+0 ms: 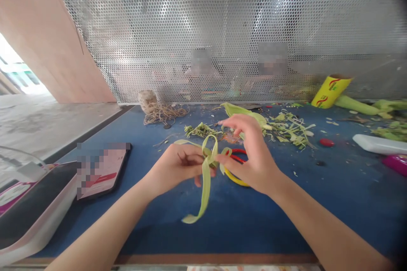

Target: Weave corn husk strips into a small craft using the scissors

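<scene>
My left hand (182,163) pinches a looped pale green leaf strip (206,178) above the middle of the blue table. One long tail of the strip hangs toward the table's front edge, and a loop stands up between the hands. At the strip's right side is the thumb of my right hand (251,156); its other fingers are raised and spread apart. Partly behind that hand lie red and yellow loops (235,178) that look like scissor handles. Farther back are a broad green leaf husk (244,114) and shredded leaf scraps (200,129).
A phone (108,173) and a white-edged case (38,207) lie at left on the blue table (178,237). Tangled twine (162,112), a yellow tube (332,91), a red oval piece (326,142) and a white-handled object (378,144) are farther back. A perforated metal panel (190,21) borders the rear.
</scene>
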`<state>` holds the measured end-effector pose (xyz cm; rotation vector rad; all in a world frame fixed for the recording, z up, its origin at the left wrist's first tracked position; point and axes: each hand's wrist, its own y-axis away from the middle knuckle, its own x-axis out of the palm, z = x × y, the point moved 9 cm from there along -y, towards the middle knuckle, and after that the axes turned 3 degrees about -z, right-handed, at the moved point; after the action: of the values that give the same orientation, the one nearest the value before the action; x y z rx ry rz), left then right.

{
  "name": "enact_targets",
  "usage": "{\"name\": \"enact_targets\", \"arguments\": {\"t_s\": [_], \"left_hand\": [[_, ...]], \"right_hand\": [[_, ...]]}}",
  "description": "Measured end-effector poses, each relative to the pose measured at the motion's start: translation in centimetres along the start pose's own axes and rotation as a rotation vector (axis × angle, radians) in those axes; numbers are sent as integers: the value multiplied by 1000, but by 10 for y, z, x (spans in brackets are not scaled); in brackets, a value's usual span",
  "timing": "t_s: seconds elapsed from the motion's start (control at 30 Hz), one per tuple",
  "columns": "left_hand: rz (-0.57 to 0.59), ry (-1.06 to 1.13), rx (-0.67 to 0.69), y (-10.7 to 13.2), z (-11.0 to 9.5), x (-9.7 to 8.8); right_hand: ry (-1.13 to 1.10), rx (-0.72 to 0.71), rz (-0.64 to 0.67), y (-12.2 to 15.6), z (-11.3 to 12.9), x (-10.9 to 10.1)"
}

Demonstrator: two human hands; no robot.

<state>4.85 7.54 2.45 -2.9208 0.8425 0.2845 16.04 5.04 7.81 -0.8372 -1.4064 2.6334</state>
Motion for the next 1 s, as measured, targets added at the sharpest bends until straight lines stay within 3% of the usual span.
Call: {"name": "enact_targets", "arguments": {"t_s": [0.03,0.13,0.23,0.37,0.53,0.77,1.0], "left_hand": [[6,12,-12,0,1,1],[9,42,-46,0,3,1],[38,118,-34,1,2,4],[83,134,6,3,2,6],[77,122,-25,2,9,5],[-79,30,-115,2,11,-3],[-173,-66,-69,-1,13,-7]], "right_hand": [[-39,154,27,1,-16,3],[-225,434,491,21,-35,44],[-400,462,621,28,-25,57],[-453,436,633,26,-19,59],[-409,490,614,25,-30,57],[-466,614,709,37,-34,67],[-543,603,569,35,-37,70]]}}
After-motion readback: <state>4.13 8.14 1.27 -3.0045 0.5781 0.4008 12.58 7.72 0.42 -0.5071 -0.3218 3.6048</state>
